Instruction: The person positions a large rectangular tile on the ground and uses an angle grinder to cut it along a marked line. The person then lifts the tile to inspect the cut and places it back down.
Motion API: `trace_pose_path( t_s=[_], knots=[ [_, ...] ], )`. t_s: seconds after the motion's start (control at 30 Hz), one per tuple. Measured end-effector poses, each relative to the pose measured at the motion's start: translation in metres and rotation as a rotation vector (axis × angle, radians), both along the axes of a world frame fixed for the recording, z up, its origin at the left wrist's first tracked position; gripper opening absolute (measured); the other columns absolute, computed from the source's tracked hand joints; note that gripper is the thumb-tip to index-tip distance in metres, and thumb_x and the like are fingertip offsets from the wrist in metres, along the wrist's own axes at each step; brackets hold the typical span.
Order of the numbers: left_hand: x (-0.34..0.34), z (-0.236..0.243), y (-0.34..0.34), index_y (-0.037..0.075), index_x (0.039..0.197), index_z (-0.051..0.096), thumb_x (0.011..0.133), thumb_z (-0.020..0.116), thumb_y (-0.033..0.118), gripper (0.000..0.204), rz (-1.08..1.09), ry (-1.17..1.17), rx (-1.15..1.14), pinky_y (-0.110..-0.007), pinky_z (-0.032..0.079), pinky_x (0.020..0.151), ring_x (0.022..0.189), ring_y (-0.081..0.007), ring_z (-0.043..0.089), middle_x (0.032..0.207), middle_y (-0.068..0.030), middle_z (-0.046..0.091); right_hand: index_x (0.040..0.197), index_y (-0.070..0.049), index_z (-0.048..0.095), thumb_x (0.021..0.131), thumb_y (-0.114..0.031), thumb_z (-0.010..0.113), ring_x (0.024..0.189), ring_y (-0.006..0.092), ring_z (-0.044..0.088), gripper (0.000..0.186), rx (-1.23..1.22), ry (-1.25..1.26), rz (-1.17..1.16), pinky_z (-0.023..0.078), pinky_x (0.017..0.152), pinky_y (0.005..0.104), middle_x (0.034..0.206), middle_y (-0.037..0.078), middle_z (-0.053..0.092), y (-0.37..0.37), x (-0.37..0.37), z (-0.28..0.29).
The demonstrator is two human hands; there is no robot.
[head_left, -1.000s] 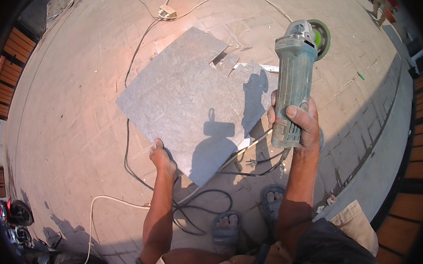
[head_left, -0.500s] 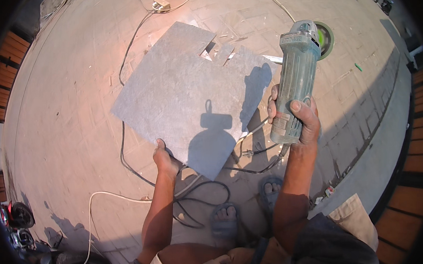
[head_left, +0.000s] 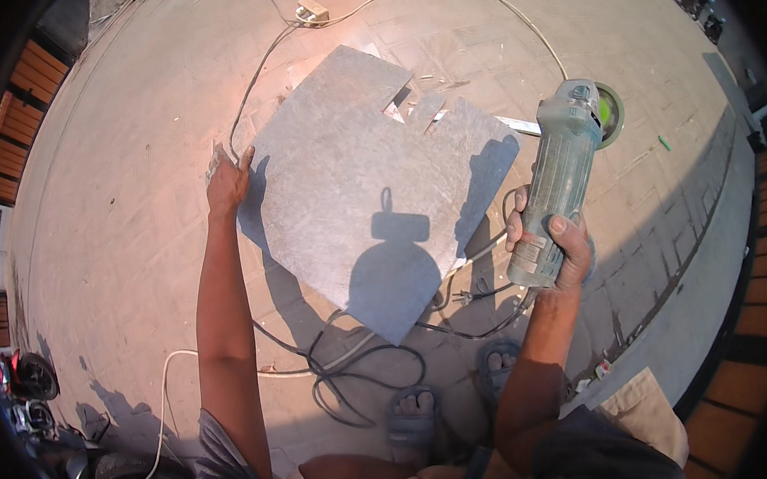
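Observation:
A dusty grey-green angle grinder (head_left: 558, 193) with a round disc is upright in my right hand (head_left: 567, 246), which is closed around the lower end of its body. My left hand (head_left: 227, 182) is beside the left edge of a large square grey tile (head_left: 353, 167). A dark power cable (head_left: 244, 99) runs down between its thumb and curled fingers, which appear closed on it; the palm side is hidden. The tile lies on the paving with a notch cut from its far edge, where a narrow strip stands between gaps. My head's shadow falls on its near part.
Looped black cable (head_left: 349, 373) lies between the tile and my sandalled feet (head_left: 413, 408). A pale cord (head_left: 218, 355) snakes across the paving. At the far left is a socket block (head_left: 311, 11) with cords. Small offcuts lie beyond the tile; a parked motorcycle (head_left: 37, 376) stands lower left.
My left hand has left the tile's near-left edge and moved forward and left to the cable by its left edge. The grinder stays in my right hand; the view has shifted slightly.

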State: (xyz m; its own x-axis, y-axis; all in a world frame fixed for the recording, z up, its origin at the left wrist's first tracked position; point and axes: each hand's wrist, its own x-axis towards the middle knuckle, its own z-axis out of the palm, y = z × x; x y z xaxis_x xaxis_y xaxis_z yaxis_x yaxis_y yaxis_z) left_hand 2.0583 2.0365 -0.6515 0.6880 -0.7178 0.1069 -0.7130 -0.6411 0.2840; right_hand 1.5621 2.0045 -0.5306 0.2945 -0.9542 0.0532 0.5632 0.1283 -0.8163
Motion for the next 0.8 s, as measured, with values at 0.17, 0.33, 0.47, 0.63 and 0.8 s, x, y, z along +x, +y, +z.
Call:
trace_pose_path(
  t_s=[0.17,0.33,0.47,0.63,0.8],
  knots=[
    [0.057,-0.03,-0.024,-0.007,0.145,0.04,0.087,0.043,0.079,0.103,-0.093,0.111,0.257,-0.05,0.044,0.104,0.124,-0.0441,0.056,0.13,-0.0322,0.058,0.133,0.009,0.042,0.073,-0.029,0.074,0.067,0.0241,0.062,0.078,0.002,-0.017,-0.022,0.056,0.053,0.0334,0.098,0.02,0.056,-0.002,-0.005,-0.013],
    [0.029,-0.032,-0.004,-0.007,0.124,0.055,0.086,0.043,0.081,0.097,-0.078,0.107,0.237,-0.05,0.05,0.093,0.111,-0.0444,0.063,0.112,-0.0326,0.066,0.137,0.01,0.039,0.073,-0.03,0.075,0.065,0.0226,0.062,0.083,0.031,0.02,-0.1,0.057,0.053,0.0336,0.099,0.02,0.056,-0.004,-0.017,-0.025],
    [0.035,-0.04,0.036,-0.006,0.113,0.058,0.085,0.043,0.083,0.094,0.009,0.074,0.212,-0.05,0.05,0.088,0.105,-0.0452,0.065,0.105,-0.032,0.067,0.13,0.01,0.042,0.074,-0.027,0.075,0.066,0.0244,0.064,0.075,0.042,-0.039,-0.09,0.058,0.055,0.0344,0.099,0.02,0.057,-0.006,-0.023,-0.026],
    [0.036,-0.052,0.072,-0.009,0.113,0.059,0.086,0.039,0.084,0.098,0.119,0.069,0.273,-0.051,0.05,0.088,0.104,-0.0475,0.064,0.106,-0.0327,0.067,0.14,0.01,0.036,0.074,-0.029,0.073,0.067,0.022,0.062,0.085,0.04,0.006,-0.115,0.059,0.058,0.0326,0.101,0.021,0.055,-0.007,-0.029,-0.029],
    [0.033,-0.064,0.104,-0.013,0.088,0.068,0.086,0.036,0.085,0.103,0.155,0.186,0.381,-0.051,0.05,0.084,0.096,-0.0497,0.065,0.093,-0.036,0.066,0.14,0.011,0.036,0.073,-0.031,0.072,0.068,0.021,0.062,0.087,-0.004,0.081,-0.104,0.058,0.057,0.0309,0.101,0.02,0.054,-0.006,-0.043,-0.029]
  ],
)
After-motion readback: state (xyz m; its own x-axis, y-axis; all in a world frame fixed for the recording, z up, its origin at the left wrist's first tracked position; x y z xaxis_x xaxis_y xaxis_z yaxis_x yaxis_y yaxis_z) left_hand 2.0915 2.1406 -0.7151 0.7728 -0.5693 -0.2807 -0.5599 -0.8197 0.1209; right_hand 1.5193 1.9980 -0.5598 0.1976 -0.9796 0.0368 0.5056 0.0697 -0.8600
